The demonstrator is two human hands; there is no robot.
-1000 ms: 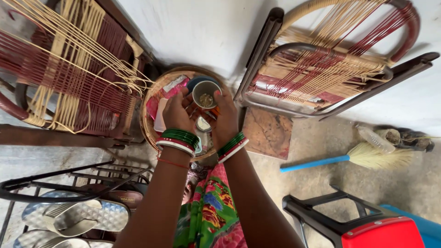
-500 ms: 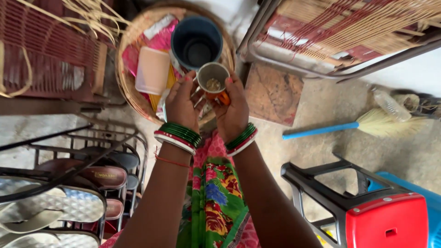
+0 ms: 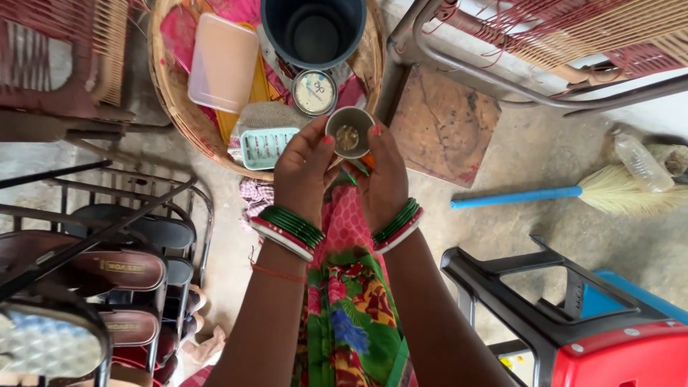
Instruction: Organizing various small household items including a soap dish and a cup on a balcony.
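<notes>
Small metal cup (image 3: 349, 133) pinched between left hand (image 3: 307, 170) and right hand (image 3: 383, 179), fingers closed round rim and sides, mouth up (keeps gritty contents level). Beyond grip: woven basket (image 3: 170, 92) with dark bucket (image 3: 313, 30), round tin (image 3: 314, 92).

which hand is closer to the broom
Right. The right hand is on the cup's side facing the broom; the left hand is on the far side.

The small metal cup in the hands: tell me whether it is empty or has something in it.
Not empty. The small metal cup, held upright between the left hand and right hand, shows a little yellowish-brown matter at its bottom; what it is cannot be told.
</notes>
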